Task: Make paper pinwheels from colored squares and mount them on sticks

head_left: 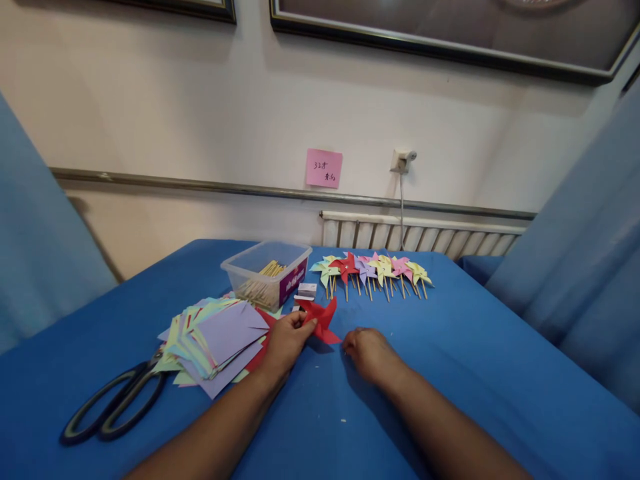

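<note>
My left hand (287,341) pinches a red paper pinwheel (323,320) between thumb and fingers, just above the table. To its right, my right hand (371,353) is closed with the fingertips pressed together near the tabletop; whatever they hold, if anything, is too small to name. Left of my left hand lies a loose stack of coloured paper squares (230,333), with purple on top and red sheets (260,353) partly under my wrist. Behind the pinwheel sits a small box (307,291), its front partly covered.
A clear plastic tub (237,273) holds thin wooden sticks (270,270). Finished pinwheels on sticks (373,270) lie in a row at the back right. Large scissors (120,400) rest at the left on the blue tablecloth (480,373). A radiator (425,237) stands behind.
</note>
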A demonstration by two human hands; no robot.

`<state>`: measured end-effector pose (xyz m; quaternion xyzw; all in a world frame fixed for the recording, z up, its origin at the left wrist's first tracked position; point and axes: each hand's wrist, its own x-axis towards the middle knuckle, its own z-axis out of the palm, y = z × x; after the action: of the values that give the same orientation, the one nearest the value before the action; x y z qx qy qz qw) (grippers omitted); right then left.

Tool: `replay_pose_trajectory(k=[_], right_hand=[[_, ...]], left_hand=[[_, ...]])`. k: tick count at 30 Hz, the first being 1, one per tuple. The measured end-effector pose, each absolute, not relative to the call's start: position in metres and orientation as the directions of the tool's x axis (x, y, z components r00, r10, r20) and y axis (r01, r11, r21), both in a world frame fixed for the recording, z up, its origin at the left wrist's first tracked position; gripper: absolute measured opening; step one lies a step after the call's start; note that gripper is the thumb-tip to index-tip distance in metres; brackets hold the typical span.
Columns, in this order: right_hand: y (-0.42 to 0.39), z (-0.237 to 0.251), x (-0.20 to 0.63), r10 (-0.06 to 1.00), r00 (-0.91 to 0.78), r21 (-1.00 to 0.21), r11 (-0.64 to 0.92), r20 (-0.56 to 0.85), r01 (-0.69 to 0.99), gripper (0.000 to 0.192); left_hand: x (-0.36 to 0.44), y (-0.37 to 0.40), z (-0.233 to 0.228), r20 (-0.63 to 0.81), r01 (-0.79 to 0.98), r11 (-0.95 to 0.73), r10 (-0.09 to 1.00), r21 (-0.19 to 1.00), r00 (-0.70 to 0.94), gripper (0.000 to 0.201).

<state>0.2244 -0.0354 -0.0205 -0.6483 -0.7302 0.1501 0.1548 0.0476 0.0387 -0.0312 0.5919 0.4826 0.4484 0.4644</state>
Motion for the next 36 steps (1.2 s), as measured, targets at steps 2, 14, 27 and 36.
replay_pose_trajectory(k=[2,14,27,36], right_hand=[[-0.034,-0.022,0.231,0.986,-0.164,-0.469,0.165,0.043,0.868,0.027],[-0.026,-0.038,0.249,0.954,-0.293,-0.678,0.255,0.06,0.69,0.019],[-0.03,-0.026,0.245,0.944,-0.326,-0.609,0.286,0.047,0.74,0.023],[-0.033,-0.022,0.24,0.965,-0.259,-0.574,0.236,0.043,0.784,0.019]], left_hand=[[0.048,0.038,-0.029,0.088,0.164,-0.108,0.988,0.98,0.127,0.027],[0.049,0.039,-0.034,0.088,0.126,-0.105,0.986,0.986,0.139,0.027],[0.048,0.041,-0.037,0.104,0.156,-0.121,0.988,0.98,0.116,0.029],[0.049,0.037,-0.032,0.098,0.134,-0.114,0.988,0.984,0.121,0.026]])
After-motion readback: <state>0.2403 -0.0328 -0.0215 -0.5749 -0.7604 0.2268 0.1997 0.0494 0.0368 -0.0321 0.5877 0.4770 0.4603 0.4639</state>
